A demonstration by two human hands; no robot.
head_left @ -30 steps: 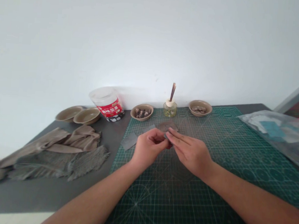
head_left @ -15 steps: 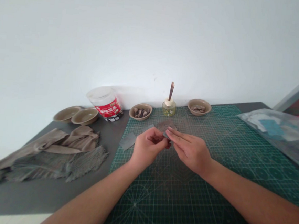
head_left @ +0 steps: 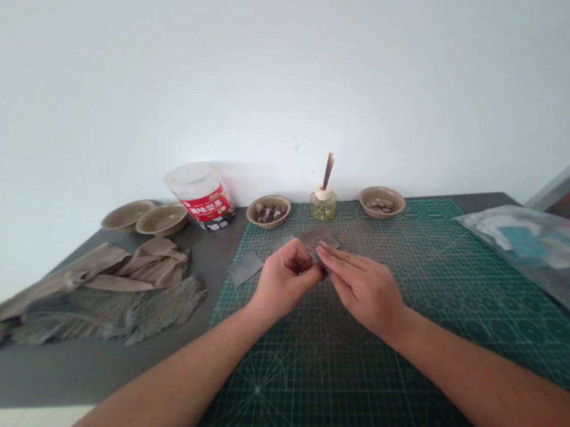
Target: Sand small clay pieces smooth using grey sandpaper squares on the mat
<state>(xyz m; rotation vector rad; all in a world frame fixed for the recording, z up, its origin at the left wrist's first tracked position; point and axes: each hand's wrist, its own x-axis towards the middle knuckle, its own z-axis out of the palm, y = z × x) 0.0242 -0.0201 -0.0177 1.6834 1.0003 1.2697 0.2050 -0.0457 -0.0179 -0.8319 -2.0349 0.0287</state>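
Above the middle of the green cutting mat [head_left: 302, 373], my left hand [head_left: 284, 276] and my right hand [head_left: 365, 287] meet at the fingertips. Between them is a small grey piece [head_left: 316, 258], mostly covered by the fingers; it looks like sandpaper. My left hand is closed, with thumb and fingers pinched on what it holds. The fingers of my right hand press together over the grey piece. Whatever else lies inside the pinch is hidden. A grey square sheet [head_left: 246, 268] lies left of my left hand, and a brownish sheet [head_left: 323, 236] lies just behind the fingertips.
Along the wall stand a bowl of stones [head_left: 268, 211], a reed diffuser [head_left: 323, 203], a bowl of brown pieces [head_left: 382, 203] and a red-labelled tub [head_left: 202, 197]. Two bowls [head_left: 162, 219] and a crumpled cloth [head_left: 153, 262] are left. A plastic bag [head_left: 529, 242] lies right.
The view has shifted very slightly. Both hands keep nearly the same pose around the grey piece, with only small movement of the fingers.
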